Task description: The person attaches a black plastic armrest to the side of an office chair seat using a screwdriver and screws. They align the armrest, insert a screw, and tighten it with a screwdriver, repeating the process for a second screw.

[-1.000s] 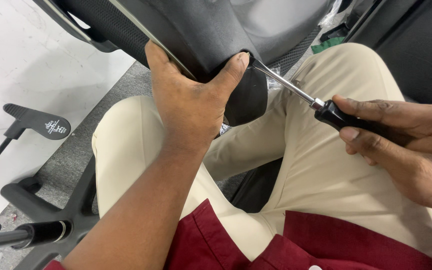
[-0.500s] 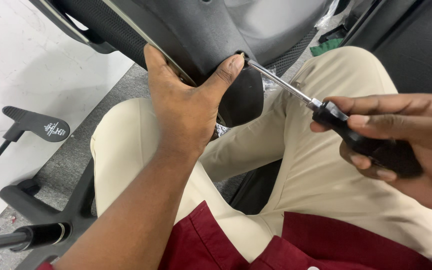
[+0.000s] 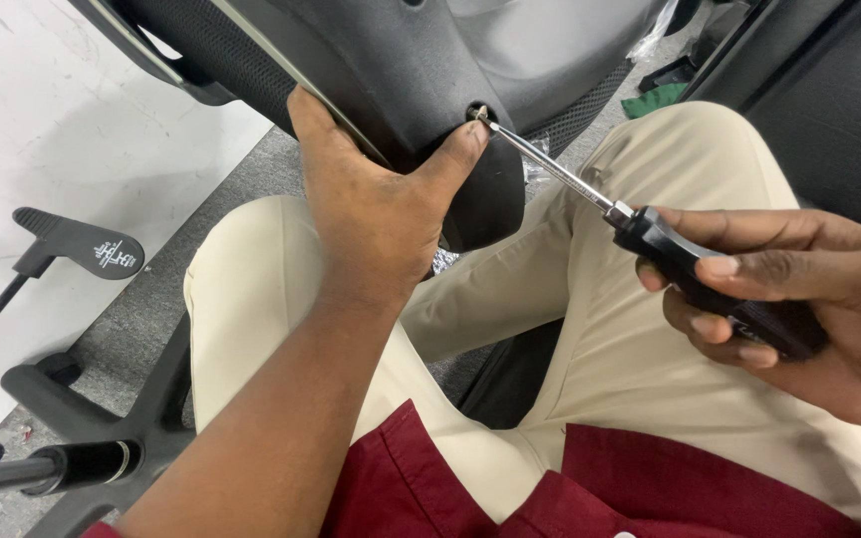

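Observation:
My left hand point(image 3: 376, 204) grips the lower edge of a dark grey plastic chair part point(image 3: 401, 60), with the thumb pressed beside a screw hole point(image 3: 477, 110). My right hand point(image 3: 799, 299) is closed around the black handle of a screwdriver point(image 3: 685, 264). Its metal shaft slants up and left, and the tip sits in the screw hole next to my thumb. The chair part rests over my lap, above my beige trousers point(image 3: 251, 299).
A black chair base with a gas cylinder point(image 3: 72, 458) lies at the lower left on grey carpet. A black armrest piece point(image 3: 77, 239) rests on a white sheet at left. A green object point(image 3: 665, 98) and dark panels lie at the upper right.
The screwdriver tip has stayed in the hole while my right hand shifted its grip along the handle. My left hand keeps its hold on the chair part.

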